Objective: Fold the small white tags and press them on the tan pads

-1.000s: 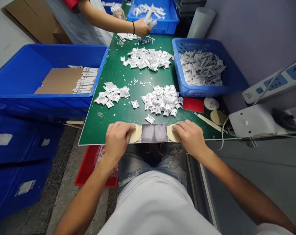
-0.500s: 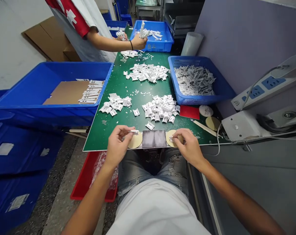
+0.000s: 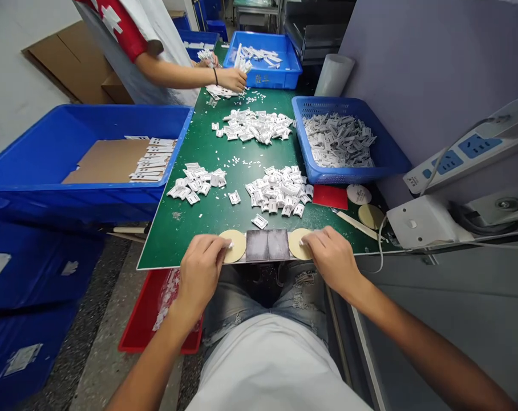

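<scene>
My left hand (image 3: pixel 202 264) is closed in a pinch on a small white plastic part (image 3: pixel 230 245), mostly hidden by the fingers, over the left tan disc (image 3: pixel 237 246). On the other side my right hand (image 3: pixel 332 254) pinches another small white plastic part (image 3: pixel 302 242) over the right tan disc (image 3: pixel 296 249). Between the discs two dark grey pads (image 3: pixel 267 245) lie side by side at the table's front edge. A single white part (image 3: pixel 259 221) rests just beyond the pads, with a pile of similar parts (image 3: pixel 278 191) behind it.
Other piles of white parts (image 3: pixel 195 184) lie on the green table (image 3: pixel 242 154). A blue basket (image 3: pixel 348 174) full of parts stands right, near a red sheet (image 3: pixel 330 197) and a knife (image 3: pixel 356 222). Large blue bin (image 3: pixel 79 191) at left; a co-worker's hand (image 3: pixel 233 79) holds white strips.
Both my hands have turned palm-down, and the left has shifted slightly left and down, hiding more of its part. The co-worker's hand has lowered with its strips. The view has shifted a little.
</scene>
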The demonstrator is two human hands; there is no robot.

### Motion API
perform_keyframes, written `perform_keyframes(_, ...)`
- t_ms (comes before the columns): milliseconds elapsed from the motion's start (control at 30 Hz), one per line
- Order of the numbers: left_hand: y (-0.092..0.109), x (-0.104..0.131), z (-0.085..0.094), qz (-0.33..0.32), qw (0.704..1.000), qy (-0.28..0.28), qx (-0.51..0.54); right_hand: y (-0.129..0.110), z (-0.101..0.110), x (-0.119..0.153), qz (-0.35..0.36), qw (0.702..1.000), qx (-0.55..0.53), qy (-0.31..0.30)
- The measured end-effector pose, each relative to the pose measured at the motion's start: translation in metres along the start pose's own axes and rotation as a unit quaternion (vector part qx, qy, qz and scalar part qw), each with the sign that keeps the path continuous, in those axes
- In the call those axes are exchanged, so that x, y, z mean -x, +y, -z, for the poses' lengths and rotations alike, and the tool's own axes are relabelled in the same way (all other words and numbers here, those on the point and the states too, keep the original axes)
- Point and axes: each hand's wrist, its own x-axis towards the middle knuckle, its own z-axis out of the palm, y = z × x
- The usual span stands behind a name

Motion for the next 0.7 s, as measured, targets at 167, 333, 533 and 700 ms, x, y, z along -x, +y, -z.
perform_keyframes(167, -0.006, 0.000, 0.004, -0.020, 0.999, -0.042, 0.029, 0.003, -0.006, 0.002, 0.024, 1.000, -0.014, 0.000)
perform_keyframes(333, -0.006, 0.004, 0.006, -0.001, 1.000, -0.017, -0.005, 0.001, -0.005, 0.005, 0.018, 0.999, -0.027, 0.005)
perform_keyframes(533, 0.000, 0.007, 0.006, -0.016, 0.999, -0.043, -0.006, 0.000, -0.005, 0.005, 0.038, 0.999, -0.008, 0.029)
perform_keyframes(700, 0.001, 0.003, 0.003, -0.018, 0.999, -0.035, -0.027, 0.003, -0.010, 0.003, 0.037, 0.998, 0.008, 0.044)
